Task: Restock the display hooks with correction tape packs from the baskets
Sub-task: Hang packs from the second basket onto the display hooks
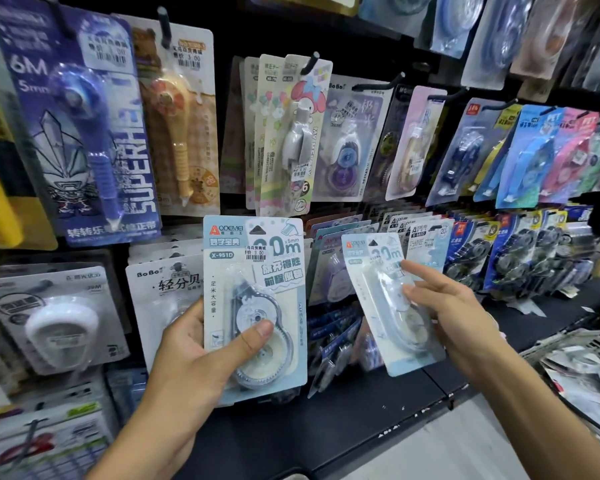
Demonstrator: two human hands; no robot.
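Two hands, left [194,344] and right [454,313], each grip one upright correction tape pack [253,271].

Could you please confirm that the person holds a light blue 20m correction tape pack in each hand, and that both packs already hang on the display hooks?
Not quite. The head view shows the left hand gripping one light blue 20m correction tape pack and the right hand holding another, but neither hangs on a hook: both are held free in front of the display.
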